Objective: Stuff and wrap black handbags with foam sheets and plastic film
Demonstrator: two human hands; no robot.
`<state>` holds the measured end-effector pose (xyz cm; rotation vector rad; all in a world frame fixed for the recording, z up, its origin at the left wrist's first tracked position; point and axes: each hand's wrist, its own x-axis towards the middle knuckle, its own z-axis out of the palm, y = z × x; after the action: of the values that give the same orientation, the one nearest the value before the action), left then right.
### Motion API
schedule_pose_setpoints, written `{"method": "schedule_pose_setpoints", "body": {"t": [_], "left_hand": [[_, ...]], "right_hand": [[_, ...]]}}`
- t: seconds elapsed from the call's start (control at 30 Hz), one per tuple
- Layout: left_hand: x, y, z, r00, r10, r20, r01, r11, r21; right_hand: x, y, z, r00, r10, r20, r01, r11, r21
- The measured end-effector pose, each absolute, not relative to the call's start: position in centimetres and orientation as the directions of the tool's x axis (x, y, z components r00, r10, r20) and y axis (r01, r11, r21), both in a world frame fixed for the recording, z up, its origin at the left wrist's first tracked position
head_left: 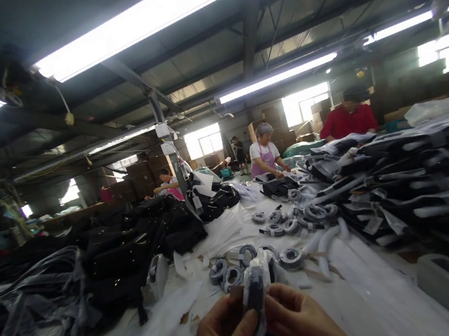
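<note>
Near the table's point(345, 298) front edge, the left hand point(225, 330) and right hand point(304, 320) pinch clear plastic wrap point(259, 265) between thumb and fingers, a dark strip point(256, 291) inside. Plastic-wrapped coils point(291, 259) lie beyond.

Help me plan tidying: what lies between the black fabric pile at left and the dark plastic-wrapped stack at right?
The head view shows white sheeting and round, plastic-wrapped grey coils.

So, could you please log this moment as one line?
left hand: grip on plastic-wrapped dark item | right hand: fingers against same item | beyond: wrapped coils on white worktable
</note>
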<state>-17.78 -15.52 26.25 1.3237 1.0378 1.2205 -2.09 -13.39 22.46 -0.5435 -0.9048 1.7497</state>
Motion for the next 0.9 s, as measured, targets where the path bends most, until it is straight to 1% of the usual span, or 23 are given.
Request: {"method": "schedule_pose_setpoints", "body": {"t": [0.1,0.17,0.23,0.33,0.4,0.57,0.7,0.77,0.83,0.87,0.9], "left_hand": [[-17.4,-15.9,26.2,0.06,0.985,0.161,-0.004,-0.161,0.987],[-17.1,-16.2,26.2,-0.018,0.979,0.202,0.091,-0.2,0.976],[-16.9,-16.4,26.1,-0.078,0.954,0.289,0.215,-0.267,0.939],[-16.7,-16.6,26.0,-0.094,0.916,0.389,0.331,-0.34,0.88],[-16.8,-16.6,25.8,-0.098,0.912,0.397,0.339,-0.345,0.875],[-17.1,-16.6,25.6,-0.105,0.938,0.329,0.239,-0.297,0.924],[-17.2,-16.6,25.7,-0.124,0.932,0.341,0.341,-0.283,0.897],[-17.3,-16.6,25.6,-0.127,0.911,0.393,0.41,-0.313,0.857],[-17.6,-16.4,25.5,-0.124,0.859,0.496,0.501,-0.378,0.779],[-17.8,-16.3,25.3,-0.093,0.819,0.566,0.565,-0.424,0.708],[-18.0,-16.2,25.1,-0.04,0.77,0.637,0.635,-0.472,0.611]], "right_hand": [[-2.2,-13.2,22.1,-0.303,0.945,0.12,-0.543,-0.068,-0.837],[-2.3,-13.2,22.1,-0.28,0.95,0.139,-0.457,-0.005,-0.889],[-2.4,-13.3,22.2,-0.243,0.958,0.152,-0.379,0.051,-0.924],[-3.0,-13.4,22.2,-0.171,0.966,0.192,-0.375,0.116,-0.92],[-3.5,-13.5,22.0,-0.14,0.966,0.217,-0.402,0.145,-0.904],[-4.2,-13.7,21.6,-0.098,0.969,0.229,-0.411,0.17,-0.896],[-4.2,-13.8,21.2,-0.081,0.969,0.232,-0.403,0.181,-0.897],[-4.3,-13.8,21.0,-0.073,0.974,0.215,-0.405,0.168,-0.899],[-4.5,-13.7,20.6,-0.068,0.978,0.198,-0.43,0.15,-0.89],[-4.6,-13.7,20.5,-0.067,0.979,0.193,-0.446,0.144,-0.884],[-4.8,-13.7,20.5,-0.064,0.98,0.191,-0.458,0.141,-0.878]]}}
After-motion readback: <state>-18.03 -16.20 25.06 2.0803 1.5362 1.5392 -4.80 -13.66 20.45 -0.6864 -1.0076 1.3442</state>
